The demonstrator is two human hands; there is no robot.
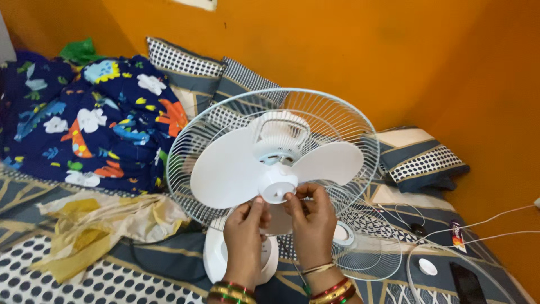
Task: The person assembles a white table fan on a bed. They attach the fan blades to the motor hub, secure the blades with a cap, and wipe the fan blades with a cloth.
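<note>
Left hand [246, 233]: raised before the fan, fingers together, thumb and fingertips pinching the left edge of the blade hub [277, 187].
Right hand [311, 217]: fingers curled and closed on the hub's right edge.
Fan blade [230, 169]: white, three-lobed, seated on the motor housing [279, 138] at the centre of the rear grille [236, 115].
Fan base [214, 256]: white, standing on the patterned bedsheet [112, 281] below the wrists.
Front grille [365, 247]: detached, lying flat just right of the fan.
Surroundings: floral blanket [90, 124] left, pillows [191, 70] against the orange wall [349, 45].
</note>
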